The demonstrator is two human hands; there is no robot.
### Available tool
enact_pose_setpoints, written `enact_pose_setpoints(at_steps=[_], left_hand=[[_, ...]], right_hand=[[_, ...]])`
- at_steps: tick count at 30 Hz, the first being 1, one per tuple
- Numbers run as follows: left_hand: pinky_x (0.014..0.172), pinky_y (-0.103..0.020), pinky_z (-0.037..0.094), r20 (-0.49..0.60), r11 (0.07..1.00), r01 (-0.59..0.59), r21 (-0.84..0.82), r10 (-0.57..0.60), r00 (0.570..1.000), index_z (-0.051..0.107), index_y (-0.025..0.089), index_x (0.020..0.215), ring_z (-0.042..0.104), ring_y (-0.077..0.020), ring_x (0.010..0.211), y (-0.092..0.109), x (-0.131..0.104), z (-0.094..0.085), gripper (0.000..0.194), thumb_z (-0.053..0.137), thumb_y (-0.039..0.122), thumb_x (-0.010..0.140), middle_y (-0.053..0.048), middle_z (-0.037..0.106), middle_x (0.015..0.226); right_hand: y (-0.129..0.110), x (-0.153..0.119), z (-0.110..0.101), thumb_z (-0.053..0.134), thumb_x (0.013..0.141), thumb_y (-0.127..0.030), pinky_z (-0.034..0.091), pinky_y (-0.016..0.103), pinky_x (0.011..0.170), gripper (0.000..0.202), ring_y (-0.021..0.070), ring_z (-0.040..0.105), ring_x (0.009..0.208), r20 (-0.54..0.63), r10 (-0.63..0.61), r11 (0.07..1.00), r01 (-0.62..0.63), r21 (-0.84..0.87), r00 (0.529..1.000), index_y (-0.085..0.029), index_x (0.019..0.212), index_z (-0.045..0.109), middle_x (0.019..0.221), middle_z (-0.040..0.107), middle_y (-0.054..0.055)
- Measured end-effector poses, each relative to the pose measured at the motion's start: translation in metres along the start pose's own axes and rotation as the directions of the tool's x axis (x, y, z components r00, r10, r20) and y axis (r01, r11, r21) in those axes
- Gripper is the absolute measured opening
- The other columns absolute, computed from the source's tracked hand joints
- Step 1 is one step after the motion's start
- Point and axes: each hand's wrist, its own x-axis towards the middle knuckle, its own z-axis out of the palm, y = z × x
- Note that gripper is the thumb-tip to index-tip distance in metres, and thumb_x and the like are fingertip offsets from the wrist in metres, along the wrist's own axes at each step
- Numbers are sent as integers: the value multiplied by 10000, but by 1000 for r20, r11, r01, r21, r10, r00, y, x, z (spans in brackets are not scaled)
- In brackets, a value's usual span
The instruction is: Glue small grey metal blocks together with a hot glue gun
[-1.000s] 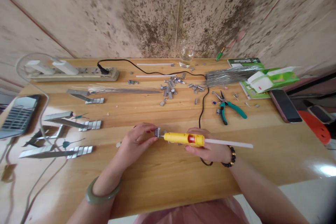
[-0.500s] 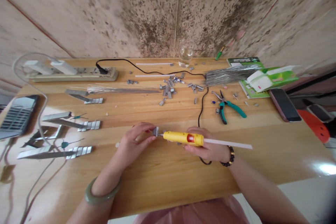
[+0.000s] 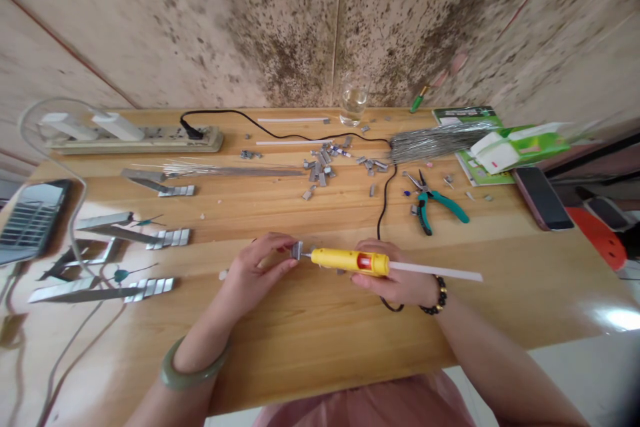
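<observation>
Between the thumb and fingertips of my left hand is a small grey piece, held just over the table. My right hand is wrapped round a yellow hot glue gun. Its metal nozzle points left and meets or nearly meets the grey piece; I cannot tell which. Out of the gun's back end a white glue stick sticks out to the right. The gun's handle and trigger are hidden behind my fingers. A black cord runs from behind my right hand up the table.
Loose grey pieces lie mid-table, with teal-handled pliers to their right. Behind stand a glass of water and a power strip. Grey angled assemblies lie left; a wire bundle and a phone lie right.
Hardly anything differs. Both hands hold the same pose with the glue gun at the grey piece, and the camera view has shifted slightly.
</observation>
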Motion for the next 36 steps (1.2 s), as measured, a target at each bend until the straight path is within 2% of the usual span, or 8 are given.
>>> enact_pose_setpoints(at_steps=[6,12,19,27,36], left_hand=[[744,-274,533,20,1000,-6,-1,6,1000,637,205,1023,657,-164,815,2,0,0,208,656,293,836,-44,698,889],[735,-281,538,7,1000,22,-4,-22,1000,646,215,1030,659,-167,803,-2,-2,0,217,651,314,837,-42,699,892],[740,-289,543,11,999,38,0,-38,999,651,208,1026,662,-170,794,-1,-1,0,226,654,323,832,-50,701,896],[761,-288,541,13,1000,26,0,-26,1000,651,215,1035,661,-173,838,-2,-1,0,220,661,289,828,-51,702,913],[766,-305,545,41,999,32,5,-32,999,656,203,995,666,-185,840,2,0,1,201,667,300,820,-65,710,912]], right_hand=[[1,0,0,550,906,-284,476,308,759,101,167,582,765,-41,21,999,-20,38,999,-201,853,574,799,613,23],[0,2,0,518,913,-329,476,315,720,191,170,556,708,16,4,1000,-5,13,1000,-201,778,557,725,582,21],[1,1,-1,530,911,-322,480,312,724,148,171,568,722,-40,39,999,-38,27,998,-206,824,557,778,596,30],[-1,3,2,507,911,-334,466,323,724,199,171,542,711,25,-5,999,4,34,1000,-198,772,548,728,579,28],[0,2,0,531,908,-303,474,311,708,160,172,559,720,-31,18,1000,-17,10,999,-203,786,559,730,582,22]])
